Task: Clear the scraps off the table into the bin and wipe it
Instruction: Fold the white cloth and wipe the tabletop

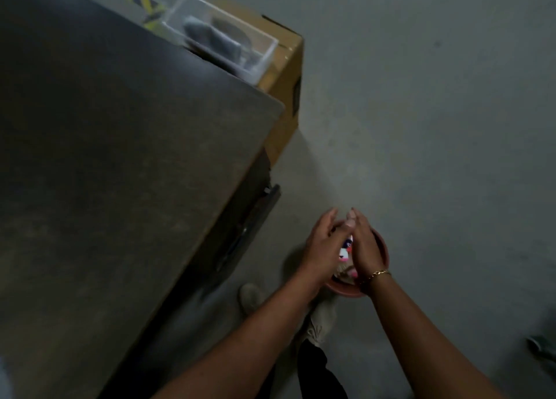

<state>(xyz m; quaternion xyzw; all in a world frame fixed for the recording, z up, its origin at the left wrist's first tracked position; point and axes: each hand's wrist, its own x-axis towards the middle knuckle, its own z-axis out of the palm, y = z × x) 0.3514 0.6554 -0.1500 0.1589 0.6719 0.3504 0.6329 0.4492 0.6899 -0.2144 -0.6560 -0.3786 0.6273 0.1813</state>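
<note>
Two straight-fingered hands, left hand (323, 248) and right hand (365, 248), tips touching, hovered over the round reddish bin (346, 291); matte grey bench (120, 157) stood alongside, cardboard box (285, 76) beyond.

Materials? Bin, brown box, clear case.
Bin: likely plastic, smooth reddish-brown rim with even colour. Brown box: cardboard, matte tan with folded edges. Clear case: probably acrylic or plastic, see-through walls with bright edges; blur leaves it open.
</note>
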